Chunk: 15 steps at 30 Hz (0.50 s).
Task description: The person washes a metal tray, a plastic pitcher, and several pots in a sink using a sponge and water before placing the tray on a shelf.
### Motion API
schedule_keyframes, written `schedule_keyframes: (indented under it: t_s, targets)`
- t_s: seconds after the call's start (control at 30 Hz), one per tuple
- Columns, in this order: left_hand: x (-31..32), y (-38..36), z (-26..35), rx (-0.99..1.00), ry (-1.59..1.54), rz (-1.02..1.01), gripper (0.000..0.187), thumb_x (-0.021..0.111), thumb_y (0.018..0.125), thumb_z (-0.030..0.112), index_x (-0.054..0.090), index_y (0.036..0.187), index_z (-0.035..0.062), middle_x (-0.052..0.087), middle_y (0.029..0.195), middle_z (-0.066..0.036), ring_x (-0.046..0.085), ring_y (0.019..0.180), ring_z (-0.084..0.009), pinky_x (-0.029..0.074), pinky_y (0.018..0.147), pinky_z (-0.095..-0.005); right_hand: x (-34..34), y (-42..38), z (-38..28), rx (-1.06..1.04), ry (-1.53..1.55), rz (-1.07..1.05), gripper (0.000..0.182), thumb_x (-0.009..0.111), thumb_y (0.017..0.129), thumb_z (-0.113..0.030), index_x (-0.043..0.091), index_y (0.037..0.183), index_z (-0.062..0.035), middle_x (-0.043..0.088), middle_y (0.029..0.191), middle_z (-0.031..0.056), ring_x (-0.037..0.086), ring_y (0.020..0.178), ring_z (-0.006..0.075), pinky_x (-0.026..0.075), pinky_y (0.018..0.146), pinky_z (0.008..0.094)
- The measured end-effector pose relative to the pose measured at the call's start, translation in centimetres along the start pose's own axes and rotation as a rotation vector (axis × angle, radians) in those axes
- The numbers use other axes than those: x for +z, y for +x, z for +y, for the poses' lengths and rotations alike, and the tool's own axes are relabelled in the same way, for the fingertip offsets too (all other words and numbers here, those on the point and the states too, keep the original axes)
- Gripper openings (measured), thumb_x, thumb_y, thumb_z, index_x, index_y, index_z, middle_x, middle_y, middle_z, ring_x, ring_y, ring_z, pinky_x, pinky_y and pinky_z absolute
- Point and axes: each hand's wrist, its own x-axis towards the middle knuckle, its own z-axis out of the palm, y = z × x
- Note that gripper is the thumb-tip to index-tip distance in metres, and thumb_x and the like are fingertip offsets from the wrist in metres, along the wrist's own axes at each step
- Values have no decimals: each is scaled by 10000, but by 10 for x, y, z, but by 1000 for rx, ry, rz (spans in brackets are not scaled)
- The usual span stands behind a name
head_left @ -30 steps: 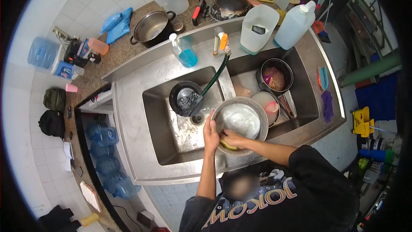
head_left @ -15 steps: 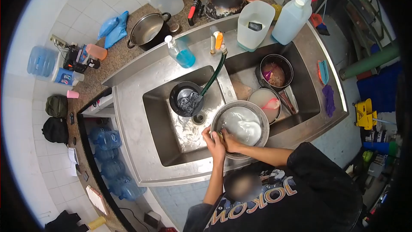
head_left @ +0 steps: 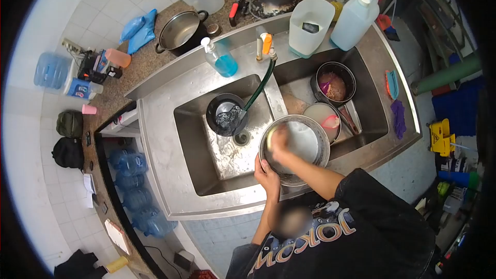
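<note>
A large round metal pot (head_left: pixel 324 147) with whitish, soapy water inside is held over the front of the divider between two sink basins. My left hand (head_left: pixel 267 176) grips its near left rim, fingers curled around the outside wall. Inside the pot, my right hand (head_left: pixel 280 145), blurred by motion, presses a yellowish sponge (head_left: pixel 270 138) against the left inner wall. Most of the sponge is hidden by the fingers. A dark pan (head_left: pixel 212 116) stands in the left basin, with a green hose (head_left: pixel 261 88) from the tap ending over it.
The right basin (head_left: pixel 374 119) holds a dark saucepan (head_left: pixel 336 67) and a pot of cloudy water (head_left: pixel 315 112) with a pink utensil. A blue soap bottle (head_left: pixel 223 63), a cut plastic jug (head_left: pixel 305 39) and a large bottle (head_left: pixel 356 23) line the sink's back edge.
My right hand has moved up along the pot's inner left wall with the sponge, away from my left hand. The left hand still holds the rim.
</note>
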Motion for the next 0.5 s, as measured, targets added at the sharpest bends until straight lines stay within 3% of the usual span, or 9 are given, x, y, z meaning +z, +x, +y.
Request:
schedule_keyframes:
  t_s: [0.1, 0.13, 0.2, 0.27, 0.3, 0.37, 0.4, 0.47, 0.5]
  targets:
    - [-2, 10, 5, -43, -62, 70, 327, 409, 1007, 100, 525, 1245, -92, 628, 1128, -168, 580, 1035, -207, 433, 935, -320, -42, -38, -2, -286, -622, -828, 322, 460, 921, -176, 583, 1134, 33, 598, 1111, 325, 596, 1037, 428, 456, 922, 480]
    - [-6, 15, -1, -29, -93, 90, 323, 415, 1004, 94, 534, 1241, -90, 631, 1120, -162, 590, 1010, -206, 446, 914, -315, -55, -35, -8, -285, -626, -823, 322, 460, 921, -176, 583, 1134, 33, 598, 1111, 325, 596, 1037, 428, 456, 922, 480]
    - [-6, 12, -7, 1, -39, 131, 321, 422, 1003, 95, 539, 1237, -90, 633, 1119, -160, 593, 1003, -202, 449, 908, -313, -90, -41, -33, -428, -1182, -1339, 288, 511, 872, -181, 646, 1036, 13, 641, 1013, 279, 628, 993, 384, 483, 865, 450]
    - [-7, 17, -19, 9, -50, 147, 326, 449, 1001, 111, 545, 1235, -95, 633, 1124, -157, 593, 999, -198, 450, 908, -316, -112, -29, -51, -559, -1566, -1452, 288, 529, 855, -191, 703, 982, 1, 666, 994, 264, 656, 961, 383, 500, 856, 467]
    - [-10, 18, -26, 0, -47, 146, 326, 449, 1001, 111, 545, 1235, -95, 633, 1124, -157, 593, 999, -198, 450, 908, -316, -125, -22, -54, -550, -1567, -1459, 288, 529, 855, -191, 703, 982, 1, 666, 994, 264, 656, 961, 383, 500, 856, 467]
    - [-10, 24, -38, -11, -24, 130, 336, 459, 1002, 119, 537, 1242, -103, 632, 1140, -164, 590, 1015, -199, 445, 918, -317, -146, -4, -60, -1153, -1663, -1171, 284, 567, 825, -212, 730, 936, -8, 681, 961, 256, 676, 921, 383, 520, 815, 472]
    - [-8, 25, -28, -28, -51, 124, 345, 464, 1003, 124, 532, 1252, -105, 632, 1155, -172, 592, 1022, -200, 449, 920, -317, -144, 4, -66, -1141, -1678, -1185, 284, 567, 825, -212, 730, 936, -8, 681, 961, 256, 676, 921, 383, 520, 815, 472]
    - [-3, 27, -32, -46, -46, 142, 343, 475, 996, 119, 544, 1246, -105, 640, 1149, -178, 602, 1022, -207, 456, 924, -326, -131, 8, -71, -696, -1851, -1551, 282, 578, 801, -200, 732, 954, -19, 683, 964, 256, 668, 898, 416, 522, 782, 480]
    - [-1, 29, -18, -46, -65, 103, 343, 483, 992, 118, 550, 1243, -106, 643, 1146, -179, 605, 1021, -211, 457, 927, -331, -126, -1, -67, -688, -1859, -1561, 282, 578, 801, -200, 732, 954, -19, 683, 964, 256, 668, 898, 416, 522, 782, 480]
